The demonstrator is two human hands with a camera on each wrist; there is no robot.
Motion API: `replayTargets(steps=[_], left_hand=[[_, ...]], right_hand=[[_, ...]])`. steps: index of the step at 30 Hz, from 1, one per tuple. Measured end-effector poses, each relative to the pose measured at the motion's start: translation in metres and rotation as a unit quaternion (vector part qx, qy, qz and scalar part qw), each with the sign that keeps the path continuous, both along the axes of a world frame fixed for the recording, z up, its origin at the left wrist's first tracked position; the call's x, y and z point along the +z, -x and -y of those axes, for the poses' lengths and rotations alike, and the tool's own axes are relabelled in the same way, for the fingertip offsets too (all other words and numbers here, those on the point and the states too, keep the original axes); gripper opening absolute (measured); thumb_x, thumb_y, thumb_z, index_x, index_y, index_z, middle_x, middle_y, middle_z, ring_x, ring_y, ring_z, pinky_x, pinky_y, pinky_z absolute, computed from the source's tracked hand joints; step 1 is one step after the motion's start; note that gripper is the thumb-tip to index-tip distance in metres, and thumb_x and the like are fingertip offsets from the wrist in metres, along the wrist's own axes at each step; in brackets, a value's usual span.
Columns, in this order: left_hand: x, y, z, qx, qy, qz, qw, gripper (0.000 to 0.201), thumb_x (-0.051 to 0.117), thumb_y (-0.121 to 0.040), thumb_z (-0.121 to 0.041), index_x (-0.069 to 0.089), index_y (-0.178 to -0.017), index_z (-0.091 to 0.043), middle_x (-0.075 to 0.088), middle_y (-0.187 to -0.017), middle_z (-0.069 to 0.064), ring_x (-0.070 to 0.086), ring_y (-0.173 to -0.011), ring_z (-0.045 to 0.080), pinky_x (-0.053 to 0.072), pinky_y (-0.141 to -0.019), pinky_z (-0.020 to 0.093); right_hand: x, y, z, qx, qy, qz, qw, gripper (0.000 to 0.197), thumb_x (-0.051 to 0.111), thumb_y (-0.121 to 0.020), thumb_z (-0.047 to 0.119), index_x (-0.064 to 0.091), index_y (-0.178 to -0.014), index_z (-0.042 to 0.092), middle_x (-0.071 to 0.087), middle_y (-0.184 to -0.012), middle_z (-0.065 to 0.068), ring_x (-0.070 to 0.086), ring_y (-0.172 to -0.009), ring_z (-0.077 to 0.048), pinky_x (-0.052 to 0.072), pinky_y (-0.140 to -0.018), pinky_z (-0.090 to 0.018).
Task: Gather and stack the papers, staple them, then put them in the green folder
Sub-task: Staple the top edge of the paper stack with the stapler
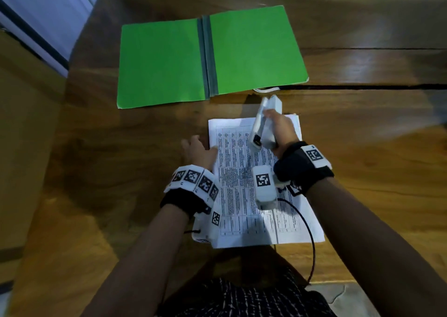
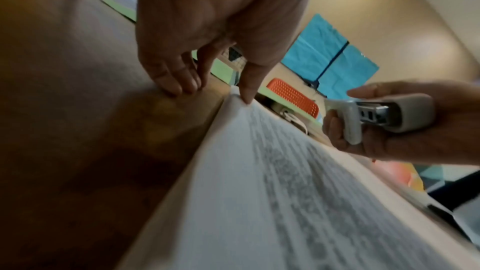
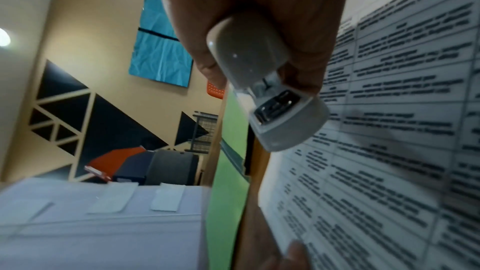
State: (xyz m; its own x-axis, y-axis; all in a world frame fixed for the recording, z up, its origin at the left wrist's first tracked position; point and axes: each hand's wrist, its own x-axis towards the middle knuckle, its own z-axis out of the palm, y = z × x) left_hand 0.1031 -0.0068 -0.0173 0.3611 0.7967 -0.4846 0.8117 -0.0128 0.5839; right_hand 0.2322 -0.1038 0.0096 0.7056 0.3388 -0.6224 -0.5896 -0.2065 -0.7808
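A stack of printed papers (image 1: pixel 244 191) lies on the wooden table in front of me. My left hand (image 1: pixel 199 152) rests flat at its upper left edge, thumb (image 2: pixel 248 87) touching the paper edge (image 2: pixel 272 171), other fingers (image 2: pixel 176 83) on the wood. My right hand (image 1: pixel 281 129) grips a grey stapler (image 1: pixel 264 123) and holds it in the air above the upper part of the stack, its mouth pointing toward me; the stapler (image 3: pixel 270 89) hangs over the printed sheet (image 3: pixel 389 151). The green folder (image 1: pixel 208 57) lies open farther back. The stapler (image 2: pixel 384 114) also shows in the left wrist view.
A dark gap (image 1: pixel 362 86) runs across the table to the right of the folder, with a white object (image 1: pixel 266 89) peeking out under the folder's corner. The table's left edge (image 1: pixel 70 79) borders a lower floor area. A black cable (image 1: pixel 307 224) trails from my right wrist.
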Motion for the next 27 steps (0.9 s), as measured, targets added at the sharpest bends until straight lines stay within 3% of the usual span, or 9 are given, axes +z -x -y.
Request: replayTargets(steps=[3,7,10,12,15,19,22,24,27], left_hand=[[-0.003,-0.012,0.006,-0.023,-0.02,-0.045,0.999,0.056,0.065,-0.083,-0.027,0.04,-0.128,-0.004,0.029,-0.139,0.015,0.028,-0.131,0.031,0.032,-0.109,0.043],[0.005,-0.034,0.007,-0.011,0.007,-0.099,0.995,0.053,0.054,-0.091,-0.023,0.035,-0.133,0.002,0.024,-0.143,0.016,0.027,-0.133,0.031,0.031,-0.107,0.04],[0.005,-0.043,-0.002,-0.033,0.056,-0.119,0.991,0.054,0.04,-0.096,-0.029,0.028,-0.139,0.002,0.026,-0.145,0.018,0.034,-0.131,0.034,0.033,-0.106,0.039],[0.004,-0.048,-0.008,-0.047,0.096,-0.087,0.99,0.053,0.036,-0.097,-0.025,0.029,-0.14,0.005,0.033,-0.146,0.021,0.036,-0.133,0.036,0.034,-0.107,0.038],[0.007,-0.051,-0.016,-0.024,0.167,0.007,0.986,0.042,0.038,-0.096,-0.02,0.046,-0.129,0.004,0.048,-0.138,0.02,0.047,-0.127,0.034,0.04,-0.103,0.037],[-0.007,-0.044,-0.032,0.073,0.262,0.131,0.953,0.043,0.054,-0.089,-0.023,0.054,-0.118,0.008,0.059,-0.125,0.02,0.059,-0.112,0.033,0.043,-0.104,0.05],[-0.005,-0.035,-0.041,0.113,0.252,0.176,0.945,0.02,0.06,-0.087,-0.007,0.063,-0.101,0.007,0.065,-0.108,0.022,0.066,-0.096,0.03,0.049,-0.096,0.043],[-0.004,-0.033,-0.042,0.101,0.225,0.181,0.952,0.007,0.062,-0.085,-0.002,0.064,-0.087,0.004,0.066,-0.091,0.02,0.069,-0.075,0.024,0.052,-0.082,0.038],[-0.009,-0.032,-0.041,0.065,0.172,0.163,0.969,0.018,0.065,-0.082,-0.002,0.066,-0.098,0.006,0.068,-0.095,0.018,0.066,-0.086,0.029,0.054,-0.087,0.043]], right_hand=[[-0.012,-0.001,-0.008,0.018,0.05,0.004,0.999,0.012,0.052,-0.084,0.018,0.054,-0.084,0.007,0.049,-0.067,-0.003,0.048,-0.058,-0.018,0.034,-0.05,-0.021],[-0.018,0.0,-0.014,0.05,0.101,0.019,0.993,0.028,0.055,-0.081,0.024,0.051,-0.102,0.006,0.05,-0.078,-0.006,0.048,-0.068,-0.021,0.034,-0.052,-0.023],[-0.018,-0.001,-0.013,0.063,0.105,0.014,0.992,0.025,0.053,-0.083,0.023,0.049,-0.1,0.005,0.046,-0.072,-0.004,0.046,-0.067,-0.02,0.034,-0.053,-0.023],[-0.021,-0.002,-0.011,0.058,0.091,0.007,0.994,0.021,0.05,-0.086,0.02,0.048,-0.097,0.003,0.043,-0.07,-0.004,0.043,-0.063,-0.017,0.033,-0.052,-0.022],[-0.024,-0.001,-0.01,0.056,0.081,0.01,0.995,0.018,0.049,-0.087,0.018,0.046,-0.096,0.003,0.04,-0.069,-0.003,0.04,-0.062,-0.016,0.033,-0.051,-0.022],[-0.025,-0.003,-0.009,0.089,0.09,0.034,0.991,0.018,0.048,-0.087,0.019,0.049,-0.094,0.003,0.045,-0.071,-0.003,0.046,-0.068,-0.018,0.04,-0.057,-0.024],[-0.027,-0.003,-0.008,0.108,0.097,0.046,0.988,0.016,0.047,-0.087,0.021,0.051,-0.086,0.006,0.052,-0.074,-0.003,0.052,-0.077,-0.023,0.046,-0.073,-0.037],[-0.029,-0.003,-0.008,0.106,0.098,0.051,0.988,0.019,0.047,-0.087,0.023,0.052,-0.092,0.005,0.054,-0.075,-0.004,0.053,-0.074,-0.023,0.045,-0.072,-0.035],[-0.031,-0.003,-0.009,0.108,0.112,0.06,0.986,0.026,0.048,-0.086,0.027,0.05,-0.098,0.004,0.054,-0.076,-0.004,0.053,-0.078,-0.024,0.045,-0.069,-0.031]])
